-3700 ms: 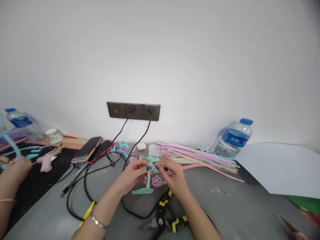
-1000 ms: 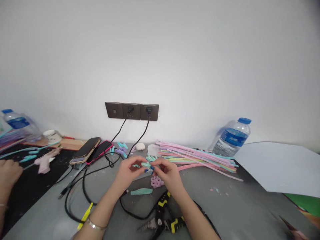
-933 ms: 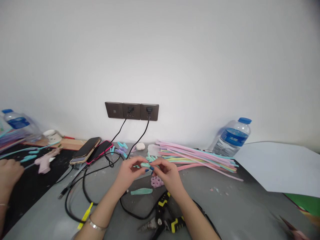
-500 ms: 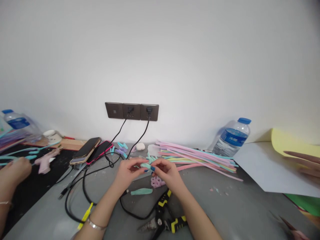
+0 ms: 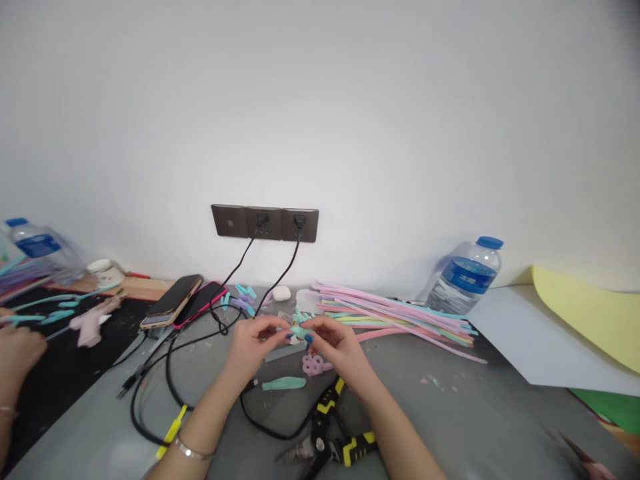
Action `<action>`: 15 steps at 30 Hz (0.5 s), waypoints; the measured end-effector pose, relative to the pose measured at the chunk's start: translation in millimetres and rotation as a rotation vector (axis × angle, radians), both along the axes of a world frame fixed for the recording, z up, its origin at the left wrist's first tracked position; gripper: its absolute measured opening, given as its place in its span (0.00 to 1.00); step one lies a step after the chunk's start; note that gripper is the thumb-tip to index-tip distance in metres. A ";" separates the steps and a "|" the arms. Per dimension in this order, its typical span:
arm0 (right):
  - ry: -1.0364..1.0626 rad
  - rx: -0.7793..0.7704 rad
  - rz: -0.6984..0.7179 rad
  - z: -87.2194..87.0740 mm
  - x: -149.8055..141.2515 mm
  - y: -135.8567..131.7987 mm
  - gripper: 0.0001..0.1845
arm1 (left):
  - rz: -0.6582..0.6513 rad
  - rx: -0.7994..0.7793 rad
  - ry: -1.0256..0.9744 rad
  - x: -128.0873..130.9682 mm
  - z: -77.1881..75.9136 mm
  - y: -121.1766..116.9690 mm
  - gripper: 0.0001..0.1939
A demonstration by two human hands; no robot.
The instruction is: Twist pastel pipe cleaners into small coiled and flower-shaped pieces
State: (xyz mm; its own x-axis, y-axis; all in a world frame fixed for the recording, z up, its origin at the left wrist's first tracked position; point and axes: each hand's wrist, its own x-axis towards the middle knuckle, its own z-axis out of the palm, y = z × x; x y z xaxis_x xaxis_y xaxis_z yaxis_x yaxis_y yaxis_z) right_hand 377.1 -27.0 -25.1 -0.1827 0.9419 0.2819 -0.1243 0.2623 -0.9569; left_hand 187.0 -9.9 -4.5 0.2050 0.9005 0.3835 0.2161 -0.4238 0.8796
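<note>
My left hand (image 5: 254,341) and my right hand (image 5: 334,339) meet over the middle of the grey table, each with thumb and finger pinched on a small mint-green pipe cleaner piece (image 5: 300,331). More mint bits show just behind my fingertips, and part of the held piece is hidden by them. A pink loop shaped like a flower (image 5: 313,364) lies in front of my right hand. Closer to me is a flat mint folded piece (image 5: 284,383). Between my forearms rest black-and-yellow pliers (image 5: 323,440).
A bundle of pastel pipe cleaners (image 5: 395,310) lies behind my right hand, near a water bottle (image 5: 466,277). Black cables (image 5: 167,360) and phones (image 5: 173,303) are on the left. Another person's hand (image 5: 20,347) is at far left; white paper (image 5: 525,333) lies right.
My fingers have shifted slightly around the mint piece. At far left the other person's hand has moved left. At far right another hand has left the paper and the yellow sheet has shifted.
</note>
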 end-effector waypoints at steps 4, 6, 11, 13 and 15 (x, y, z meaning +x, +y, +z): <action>-0.137 0.119 -0.091 -0.2 -1.6 -1.2 0.09 | -0.008 -0.173 -0.121 4.6 2.8 -1.6 0.03; -0.137 0.117 -0.113 -0.4 -2.7 -1.2 0.08 | -0.023 -0.223 -0.165 6.0 3.5 -1.8 0.04; -0.058 -0.024 -0.075 -0.4 -3.1 -0.2 0.10 | -0.064 -0.283 -0.249 5.9 3.3 -0.4 0.06; -0.035 -0.050 -0.056 0.3 -3.1 0.0 0.12 | -0.077 -0.297 -0.276 5.6 2.4 0.2 0.07; -0.004 -0.060 -0.052 1.6 -3.8 -0.1 0.13 | -0.093 -0.314 -0.307 6.9 0.5 0.0 0.08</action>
State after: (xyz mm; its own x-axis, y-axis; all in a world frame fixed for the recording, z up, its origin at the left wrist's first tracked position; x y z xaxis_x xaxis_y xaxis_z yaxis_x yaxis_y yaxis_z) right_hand 373.3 -27.1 -23.5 -0.1340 0.9653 0.2239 -0.1087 0.2103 -0.9716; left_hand 193.8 -9.9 -4.0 0.2100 0.9662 0.1497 -0.1010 -0.1309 0.9862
